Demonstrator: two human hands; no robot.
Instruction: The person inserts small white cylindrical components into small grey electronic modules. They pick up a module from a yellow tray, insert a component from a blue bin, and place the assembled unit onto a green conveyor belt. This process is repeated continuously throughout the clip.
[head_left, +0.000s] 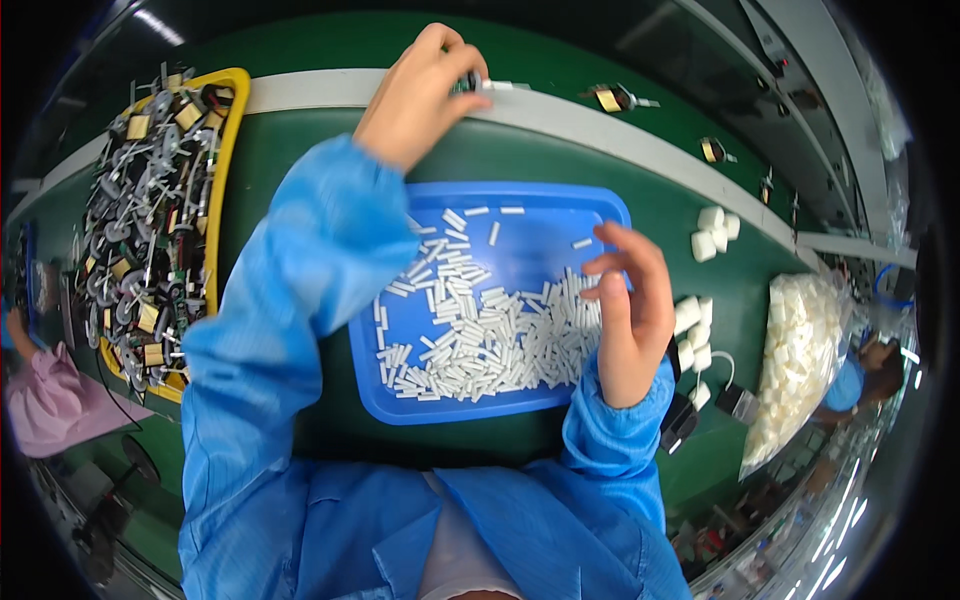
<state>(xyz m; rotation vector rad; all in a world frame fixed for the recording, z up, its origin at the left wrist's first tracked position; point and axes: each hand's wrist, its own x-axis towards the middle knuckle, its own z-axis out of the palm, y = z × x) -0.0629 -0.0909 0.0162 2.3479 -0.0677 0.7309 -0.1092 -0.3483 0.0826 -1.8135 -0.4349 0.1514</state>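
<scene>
My left hand [418,95] is stretched out over the pale rail at the far side, its fingers closed round a small electronic part [467,84]. A bit of green board and a white end show past the fingertips; the rest is hidden in the grip. Below it lies a blue tray [368,375] strewn with short white tubes [480,345], heaped most thickly toward the near right. My right hand [638,318] hovers at the tray's right side, fingers bent and apart, with nothing visible between them.
On the left stands a yellow bin [228,150] heaped with wired parts. Similar parts [615,98] lie spaced along the green strip beyond the rail [570,115]. White foam-like blocks [712,235] and a clear bag of them [800,360] lie on the right. A person in pink [65,400] is at far left.
</scene>
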